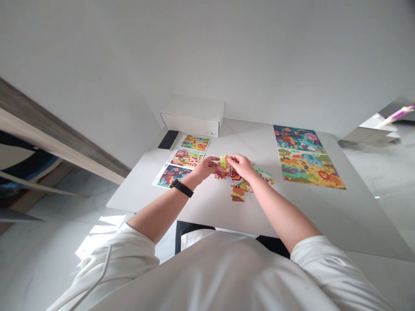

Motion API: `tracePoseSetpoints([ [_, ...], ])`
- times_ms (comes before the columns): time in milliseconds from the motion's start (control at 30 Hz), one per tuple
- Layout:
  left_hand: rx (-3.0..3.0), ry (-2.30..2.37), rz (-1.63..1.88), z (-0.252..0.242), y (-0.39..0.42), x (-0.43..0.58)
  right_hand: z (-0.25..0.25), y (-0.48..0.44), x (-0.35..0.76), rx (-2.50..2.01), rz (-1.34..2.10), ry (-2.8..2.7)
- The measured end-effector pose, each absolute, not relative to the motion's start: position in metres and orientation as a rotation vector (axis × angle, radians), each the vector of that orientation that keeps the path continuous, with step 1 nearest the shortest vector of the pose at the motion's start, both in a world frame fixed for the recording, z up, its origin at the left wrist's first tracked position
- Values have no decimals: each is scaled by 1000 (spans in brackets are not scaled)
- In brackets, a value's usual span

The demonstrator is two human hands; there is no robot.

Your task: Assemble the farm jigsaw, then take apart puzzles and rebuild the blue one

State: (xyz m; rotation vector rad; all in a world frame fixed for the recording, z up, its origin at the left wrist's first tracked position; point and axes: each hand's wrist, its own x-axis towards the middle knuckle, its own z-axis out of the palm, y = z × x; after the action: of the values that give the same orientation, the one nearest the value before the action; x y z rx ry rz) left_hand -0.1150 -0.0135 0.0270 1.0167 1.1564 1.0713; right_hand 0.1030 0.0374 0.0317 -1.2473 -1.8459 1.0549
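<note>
Several joined and loose jigsaw puzzle pieces (238, 193) lie at the middle of the white table, in red, yellow, brown and green. Over their far side, my left hand (205, 168) curls its fingers at the left edge of a yellowish puzzle piece (223, 163). My right hand (242, 166) pinches at the right end of that same piece, thumb and forefinger together. Fingers cover part of the piece, and whether it touches the pieces below cannot be made out. My right hand and forearm hide some of the puzzle.
A picture sheet with three printed scenes (187, 158) lies on the left, beside a dark phone (168, 140). Behind them a white box (191, 123) stands against the wall. Two colourful completed puzzle pictures (308, 166) lie on the right of the table (207, 209).
</note>
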Motion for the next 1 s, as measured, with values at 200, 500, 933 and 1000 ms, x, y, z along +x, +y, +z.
tracePoseSetpoints([
  [200, 795, 1129, 1026, 35, -15, -116, 32, 39, 101, -1234, 1045, -1849],
  [500, 1011, 1350, 970, 33, -17, -109, 25, 43, 111, -1254, 959, -1880],
  [933, 2351, 1297, 583, 34, -69, -53, 15, -1, 200, -1104, 382, -2527],
  [1000, 2421, 1323, 467, 27, -76, -38, 7, -10, 219, -1192, 317, -2537],
])
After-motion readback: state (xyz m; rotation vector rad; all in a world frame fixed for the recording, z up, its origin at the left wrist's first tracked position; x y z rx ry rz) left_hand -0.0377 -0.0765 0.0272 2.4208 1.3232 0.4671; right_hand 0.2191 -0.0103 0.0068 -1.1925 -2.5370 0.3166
